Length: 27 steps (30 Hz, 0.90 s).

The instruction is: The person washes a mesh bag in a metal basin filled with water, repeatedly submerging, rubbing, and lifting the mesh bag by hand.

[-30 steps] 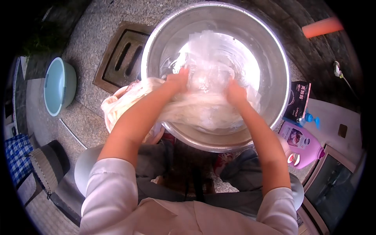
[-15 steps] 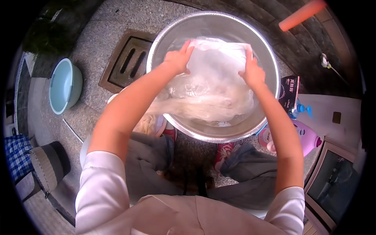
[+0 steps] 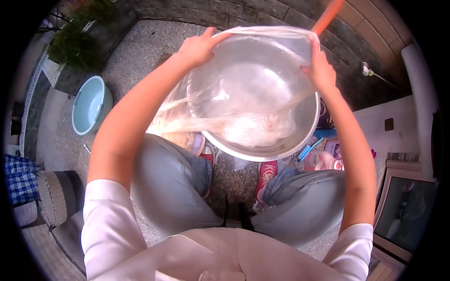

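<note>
a thin, see-through pale cloth (image 3: pixel 243 125) was drawn up across the upper middle of the frame, its top edge gathered into a soft, whitish roll between the two hands. the left hand (image 3: pixel 199 49) grasped that edge at the upper left of the span; the right hand (image 3: pixel 321 72) had its fingers on the other end, the thumb standing out to the side. below, the same cloth sagged in filmy folds, bunched thick and creamy in the lower part of a round metal basin (image 3: pixel 311 133) — and it trailed past the basin's left side. smooth, shiny metal showed through the sheer part; whether water lay there could not be told.

a lilac-rimmed tub (image 3: pixel 199 143) with tan cloth (image 3: pixel 182 139) in it sat just below and left of the basin. a pale blue plastic bowl (image 3: pixel 89 107) stood at the left of the frame. right of the basin were a dark packet (image 3: pixel 324 114), a blue brush (image 3: pixel 307 151) and a purple bottle (image 3: pixel 333 148), partly hidden by the right arm.

the speckled stone floor (image 3: pixel 140 44) met a wall (image 3: pixel 187 14) of dark blocks along the top, with an orange tube (image 3: pixel 328 16) at upper right and a green plant (image 3: pixel 75 44) at upper left. red shoes (image 3: pixel 267 177) with pale laces showed under the basin.
</note>
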Available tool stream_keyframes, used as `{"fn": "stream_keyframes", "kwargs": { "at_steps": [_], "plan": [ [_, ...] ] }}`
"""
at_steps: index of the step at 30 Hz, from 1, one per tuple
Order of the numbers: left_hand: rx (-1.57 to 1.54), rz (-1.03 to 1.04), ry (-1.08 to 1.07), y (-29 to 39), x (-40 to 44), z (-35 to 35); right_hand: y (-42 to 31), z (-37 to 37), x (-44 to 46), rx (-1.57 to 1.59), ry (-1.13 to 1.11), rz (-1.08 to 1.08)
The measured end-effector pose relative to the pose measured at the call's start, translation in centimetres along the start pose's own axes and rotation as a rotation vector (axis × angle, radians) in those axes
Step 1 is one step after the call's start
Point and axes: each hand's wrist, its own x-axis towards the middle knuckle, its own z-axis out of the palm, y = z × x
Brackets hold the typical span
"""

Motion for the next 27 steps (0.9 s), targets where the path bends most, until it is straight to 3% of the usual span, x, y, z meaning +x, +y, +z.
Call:
{"fn": "stream_keyframes", "kwargs": {
  "at_steps": [5, 10, 16, 20, 22, 24, 27],
  "plan": [
    [0.029, 0.14, 0.233, -0.1, -0.6, -3.7, 1.1, -4.5, 0.5, -0.005, 0.169, -0.082],
    [0.074, 0.193, 0.319, 0.3, -1.2, -6.6, 2.0, -8.8, 0.7, -0.07, 0.367, -0.194],
    [-0.141, 0.279, 0.433, 0.0, -1.8, -8.1, 1.3, -11.4, -0.3, -0.035, 0.408, -0.219],
    [-0.223, 0.218, 0.386, 0.3, -2.2, -8.8, 1.2, -12.1, -0.6, 0.05, 0.307, -0.142],
    [-0.574, 0.293, 0.404, 0.2, -1.9, -8.4, 1.1, -11.7, -0.7, 0.108, 0.288, -0.128],
    [-0.786, 0.223, 0.352, 0.2, -1.6, -7.4, 0.8, -11.1, -1.3, 0.192, 0.216, -0.06],
    [-0.988, 0.186, 0.13, 0.7, -1.7, -6.3, 0.7, -9.1, -2.2, 0.302, 0.143, -0.041]
  ]
}}
